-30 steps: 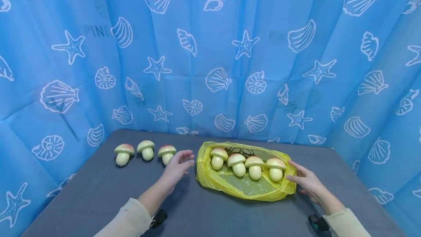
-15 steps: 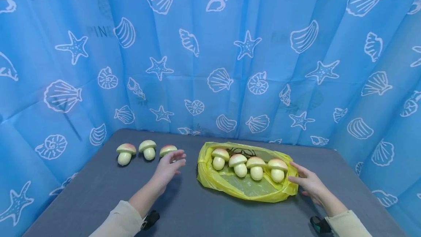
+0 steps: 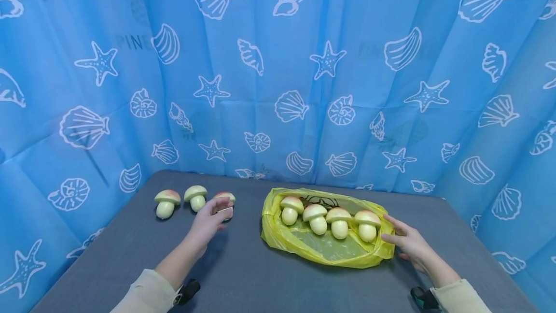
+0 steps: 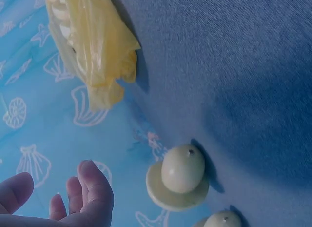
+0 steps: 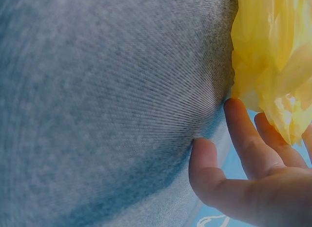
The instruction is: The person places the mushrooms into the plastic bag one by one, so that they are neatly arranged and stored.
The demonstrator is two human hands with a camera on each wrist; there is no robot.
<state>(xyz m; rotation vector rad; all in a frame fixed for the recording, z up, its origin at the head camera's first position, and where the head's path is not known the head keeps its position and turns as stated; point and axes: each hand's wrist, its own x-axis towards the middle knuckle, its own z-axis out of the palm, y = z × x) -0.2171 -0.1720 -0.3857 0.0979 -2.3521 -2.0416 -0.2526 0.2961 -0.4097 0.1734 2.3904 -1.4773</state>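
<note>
Left hand (image 3: 209,220) is hovering empty, fingers parted and slightly bent, just beside the nearest mushroom (image 3: 225,196); two loose mushrooms (image 3: 165,209) are lying farther left on the grey surface (image 3: 260,286). Right hand (image 3: 410,242) is gripping nothing, fingers extended, touching the yellow bag's (image 3: 288,244) right end; four bagged mushrooms (image 3: 318,226) are lying in a row inside.

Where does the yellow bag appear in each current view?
Head: the yellow bag lies right of centre, in the lower half.
Left wrist: upper left, cut off by the top edge.
Right wrist: upper right corner.
Shared landmark: the blue curtain, only a small part of it in the right wrist view.
</note>
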